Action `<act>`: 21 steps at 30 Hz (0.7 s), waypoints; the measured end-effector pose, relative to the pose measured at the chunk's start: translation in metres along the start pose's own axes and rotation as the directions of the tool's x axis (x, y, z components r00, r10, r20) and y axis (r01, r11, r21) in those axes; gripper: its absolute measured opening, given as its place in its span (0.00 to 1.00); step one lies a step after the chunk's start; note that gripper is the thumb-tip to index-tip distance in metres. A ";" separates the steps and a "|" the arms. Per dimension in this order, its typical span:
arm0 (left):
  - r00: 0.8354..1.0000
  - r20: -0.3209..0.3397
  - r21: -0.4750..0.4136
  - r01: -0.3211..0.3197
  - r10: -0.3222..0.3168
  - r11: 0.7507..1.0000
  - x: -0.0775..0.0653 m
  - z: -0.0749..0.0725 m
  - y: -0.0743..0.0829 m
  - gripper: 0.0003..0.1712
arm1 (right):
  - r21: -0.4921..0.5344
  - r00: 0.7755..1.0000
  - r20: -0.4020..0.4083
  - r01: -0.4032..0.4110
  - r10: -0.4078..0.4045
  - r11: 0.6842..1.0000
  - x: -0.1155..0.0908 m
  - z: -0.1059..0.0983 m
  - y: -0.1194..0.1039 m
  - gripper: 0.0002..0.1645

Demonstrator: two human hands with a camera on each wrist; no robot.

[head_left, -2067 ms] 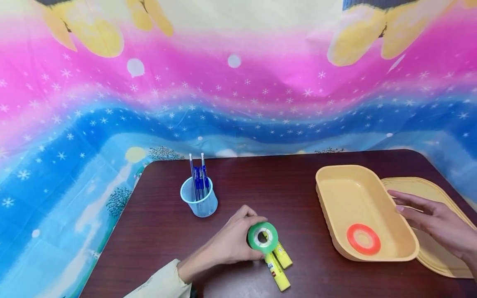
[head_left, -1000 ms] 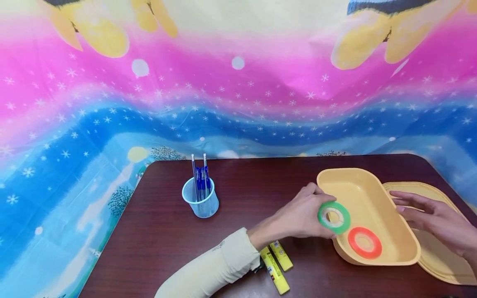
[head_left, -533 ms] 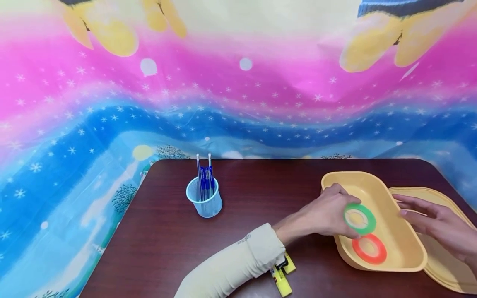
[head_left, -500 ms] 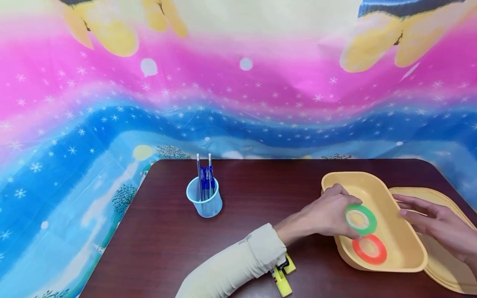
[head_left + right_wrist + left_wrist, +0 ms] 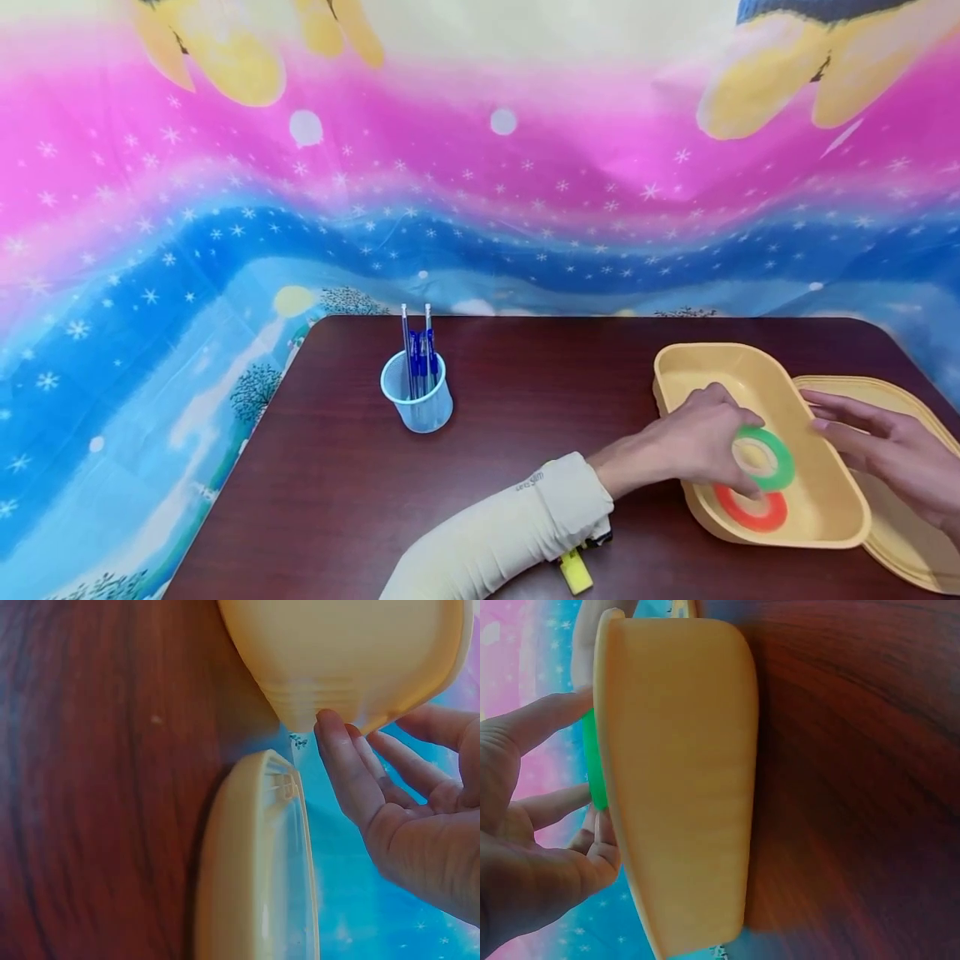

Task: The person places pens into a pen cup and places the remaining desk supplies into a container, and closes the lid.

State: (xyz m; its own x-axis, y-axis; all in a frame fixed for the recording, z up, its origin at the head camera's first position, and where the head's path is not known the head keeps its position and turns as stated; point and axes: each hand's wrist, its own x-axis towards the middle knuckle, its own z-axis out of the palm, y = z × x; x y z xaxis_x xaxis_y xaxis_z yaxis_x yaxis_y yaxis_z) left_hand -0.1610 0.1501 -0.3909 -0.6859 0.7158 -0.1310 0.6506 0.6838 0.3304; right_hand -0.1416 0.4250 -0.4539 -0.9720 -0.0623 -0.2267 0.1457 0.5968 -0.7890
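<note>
My left hand [image 5: 701, 437] grips a green tape roll [image 5: 782, 462] between thumb and fingers, inside the opening of a yellow plastic box [image 5: 832, 533]. In the left wrist view, the box wall [image 5: 679, 780] hides most of the roll. A red tape roll [image 5: 774, 518] lies on the box floor, partly covered by the green roll and the left hand. My right hand [image 5: 888, 454] touches the box's right side with loosely extended fingers; its fingertips meet the outer wall in the right wrist view.
A yellow lid [image 5: 918, 525] lies right of the box, under the right hand. At the left-centre stands a light blue mesh cup [image 5: 420, 412] with pens and pencils. A yellow small box [image 5: 576, 573] shows from beneath the left sleeve [image 5: 502, 533].
From over the two yellow small boxes, my left hand has carried the green tape roll rightward into the yellow box, overlapping the red roll. The right hand has stayed at the box's side.
</note>
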 end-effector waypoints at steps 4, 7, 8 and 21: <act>1.000 0.020 0.000 0.010 -0.010 1.000 0.004 0.005 0.005 0.45 | 0.015 1.000 -0.004 -0.009 0.009 1.000 0.000 -0.001 0.002 0.43; 1.000 0.023 0.024 0.011 -0.011 1.000 0.006 0.009 0.007 0.45 | 0.017 1.000 0.002 0.000 0.000 1.000 -0.001 -0.002 0.003 0.42; 1.000 0.026 0.032 0.011 -0.012 0.999 0.007 0.010 0.007 0.45 | 0.018 1.000 0.005 0.002 -0.002 1.000 -0.001 -0.002 0.004 0.42; 0.999 0.052 0.072 0.005 -0.009 0.997 0.010 0.019 0.009 0.45 | 0.047 1.000 0.017 0.010 -0.011 0.999 0.001 -0.003 0.004 0.39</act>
State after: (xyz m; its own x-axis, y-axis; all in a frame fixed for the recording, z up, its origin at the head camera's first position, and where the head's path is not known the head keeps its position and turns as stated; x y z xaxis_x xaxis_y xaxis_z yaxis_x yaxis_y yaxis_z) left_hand -0.1558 0.1666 -0.4071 -0.6740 0.7160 -0.1821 0.6689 0.6960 0.2611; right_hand -0.1424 0.4296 -0.4554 -0.9702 -0.0828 -0.2279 0.1444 0.5577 -0.8174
